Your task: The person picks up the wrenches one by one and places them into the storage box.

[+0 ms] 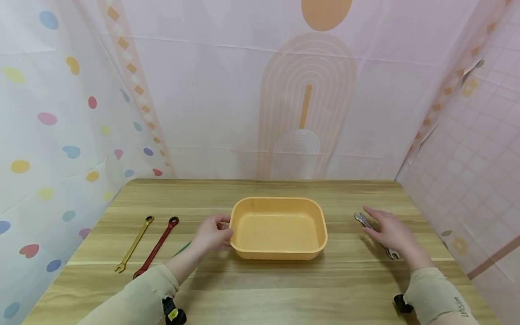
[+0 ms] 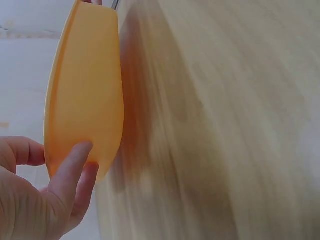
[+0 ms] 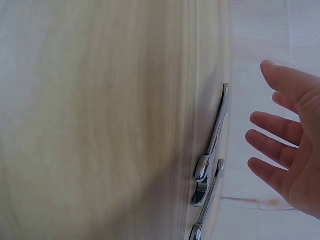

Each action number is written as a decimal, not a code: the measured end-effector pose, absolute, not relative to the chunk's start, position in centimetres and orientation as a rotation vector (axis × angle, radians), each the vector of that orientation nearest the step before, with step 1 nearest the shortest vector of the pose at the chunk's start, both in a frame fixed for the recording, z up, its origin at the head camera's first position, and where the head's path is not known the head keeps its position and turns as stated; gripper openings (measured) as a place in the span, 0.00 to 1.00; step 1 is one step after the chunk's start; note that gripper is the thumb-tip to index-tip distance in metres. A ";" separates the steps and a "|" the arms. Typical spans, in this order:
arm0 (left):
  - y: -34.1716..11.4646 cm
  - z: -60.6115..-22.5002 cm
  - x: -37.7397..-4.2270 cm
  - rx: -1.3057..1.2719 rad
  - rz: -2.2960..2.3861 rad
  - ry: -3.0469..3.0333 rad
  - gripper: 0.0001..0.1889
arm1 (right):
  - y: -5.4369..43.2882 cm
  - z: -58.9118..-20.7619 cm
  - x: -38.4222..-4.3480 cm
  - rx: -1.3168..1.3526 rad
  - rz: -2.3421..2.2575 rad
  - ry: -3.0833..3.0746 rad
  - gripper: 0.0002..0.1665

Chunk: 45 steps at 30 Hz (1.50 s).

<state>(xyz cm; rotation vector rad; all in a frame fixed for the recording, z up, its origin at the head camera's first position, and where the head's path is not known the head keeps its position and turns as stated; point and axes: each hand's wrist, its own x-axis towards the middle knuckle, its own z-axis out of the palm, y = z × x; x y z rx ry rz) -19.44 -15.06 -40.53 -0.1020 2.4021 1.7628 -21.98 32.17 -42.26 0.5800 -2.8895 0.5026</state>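
My left hand (image 1: 213,234) is at the left side of a yellow-orange plastic tray (image 1: 278,255), gripping its rim. In the left wrist view, the fingers (image 2: 75,162) lie against the tray's outer wall while another digit meets the rim. The tray stands upright on the table with nothing in it. Over silver open-ended wrenches (image 1: 365,221) on the right, my right hand (image 1: 392,230) hovers with its fingers spread and holds nothing. Two of these wrenches (image 3: 216,130) show in the right wrist view, lying close together, apart from the fingers; the hand partly hides them in the head view.
Left of the tray lie a gold-coloured wrench (image 1: 134,246) and a red wrench (image 1: 156,248), both with ring ends. A thin green thing (image 1: 183,248) is mostly hidden behind the left forearm. Patterned cloth walls (image 1: 211,113) enclose the wooden table (image 1: 280,293) at the back and sides.
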 end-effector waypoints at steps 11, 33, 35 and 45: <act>-14.5 -41.7 -18.5 -0.162 1.755 2.437 0.20 | 32.3 -42.5 -22.1 0.576 0.492 -2.897 0.37; -14.0 -41.9 -17.1 -0.192 1.766 2.405 0.20 | 32.6 -42.9 -22.6 0.555 0.515 -2.932 0.37; -14.0 -41.9 -17.1 -0.194 1.757 2.400 0.20 | 32.7 -42.8 -22.6 0.553 0.517 -2.937 0.37; -13.9 -41.9 -17.1 -0.185 1.780 2.385 0.21 | 32.6 -42.8 -22.9 0.529 0.532 -2.991 0.35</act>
